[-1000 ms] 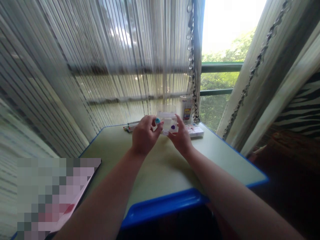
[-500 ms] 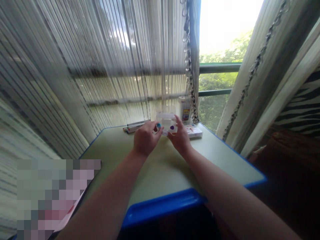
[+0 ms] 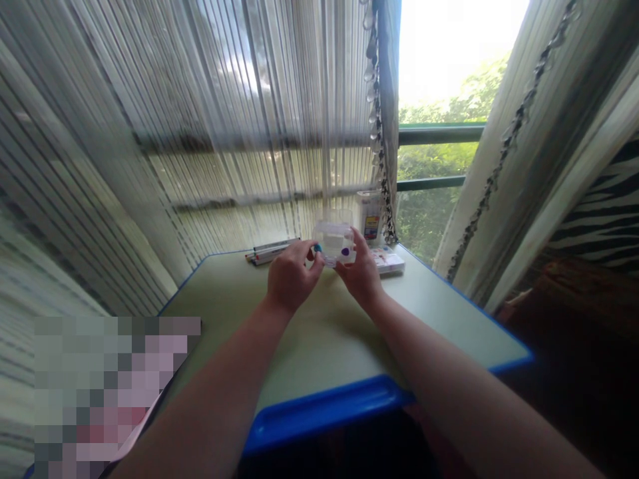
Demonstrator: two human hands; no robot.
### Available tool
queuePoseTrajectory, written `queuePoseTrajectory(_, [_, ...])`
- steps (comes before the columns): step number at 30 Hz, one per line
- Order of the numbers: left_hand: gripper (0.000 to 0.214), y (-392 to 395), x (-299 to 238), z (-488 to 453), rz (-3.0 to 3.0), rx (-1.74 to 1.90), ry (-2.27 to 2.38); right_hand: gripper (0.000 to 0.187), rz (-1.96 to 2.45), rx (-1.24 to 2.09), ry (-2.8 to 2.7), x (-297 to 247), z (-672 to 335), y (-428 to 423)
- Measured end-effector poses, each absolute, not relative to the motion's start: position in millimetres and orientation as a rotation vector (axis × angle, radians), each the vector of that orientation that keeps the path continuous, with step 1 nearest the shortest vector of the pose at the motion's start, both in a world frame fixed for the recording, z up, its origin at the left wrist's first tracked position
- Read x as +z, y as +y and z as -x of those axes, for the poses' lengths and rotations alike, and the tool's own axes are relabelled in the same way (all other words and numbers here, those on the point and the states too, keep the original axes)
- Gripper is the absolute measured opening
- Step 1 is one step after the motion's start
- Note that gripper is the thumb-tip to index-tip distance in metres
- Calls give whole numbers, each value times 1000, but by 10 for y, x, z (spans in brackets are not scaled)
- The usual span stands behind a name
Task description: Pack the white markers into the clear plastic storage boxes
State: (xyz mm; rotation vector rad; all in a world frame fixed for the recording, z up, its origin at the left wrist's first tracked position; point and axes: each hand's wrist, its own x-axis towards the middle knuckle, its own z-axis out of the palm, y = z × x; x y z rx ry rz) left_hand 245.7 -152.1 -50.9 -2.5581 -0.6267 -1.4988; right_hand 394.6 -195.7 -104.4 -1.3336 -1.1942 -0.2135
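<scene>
A clear plastic box (image 3: pixel 335 228) with a see-through raised lid or back is held up above the far part of the table. My right hand (image 3: pixel 362 269) grips its right side, fingers behind and thumb at the lower front. A purple spot (image 3: pixel 345 252) shows on or in the box beside that hand. My left hand (image 3: pixel 293 269) is closed at the box's left side, thumb and fingers bent around it. A teal spot (image 3: pixel 318 248) shows at its fingertips; whether it belongs to the box is unclear.
Several markers (image 3: pixel 269 253) lie behind my left hand. A flat white case (image 3: pixel 390 261) and an upright white package (image 3: pixel 369 216) are at the back right. The pale table (image 3: pixel 324 339) has a blue edge. Striped curtains (image 3: pixel 239 120) hang behind it.
Both hands keep hold of the clear box in nearly the same place. The box has shifted very slightly; little else differs.
</scene>
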Motion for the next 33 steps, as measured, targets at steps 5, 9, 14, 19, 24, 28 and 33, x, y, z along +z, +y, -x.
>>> queuePoseTrajectory(5, [22,-1532,-499,-2445,2542,-1524,-632,80,1347,-227,-1199,-1036,-3925,-1969])
queuePoseTrajectory(9, [22,-1544,-511,-2443,2551,-1484,-576,79,1343,-229,-1204,-1047,-3928,-1967])
queuePoseTrajectory(14, [23,-1540,-521,-2450,2494,-1567,-621,81,1346,-217,-1196,-1059,-3946,-1950])
queuePoseTrajectory(19, [22,-1305,-617,-2402,2324,-1555,-965,82,1356,-197,-1199,-1077,-3939,-1945])
queuePoseTrajectory(24, [42,-881,-875,-2266,2368,-917,-1453,81,1347,-180,-1222,-1078,-3913,-1944])
queuePoseTrajectory(28, [73,-710,-987,-2230,2529,-418,-1743,79,1348,-157,-1211,-1065,-3885,-1954])
queuePoseTrajectory(33, [81,-697,-960,-2261,2510,-376,-1787,80,1346,-150,-1214,-1054,-3869,-1971])
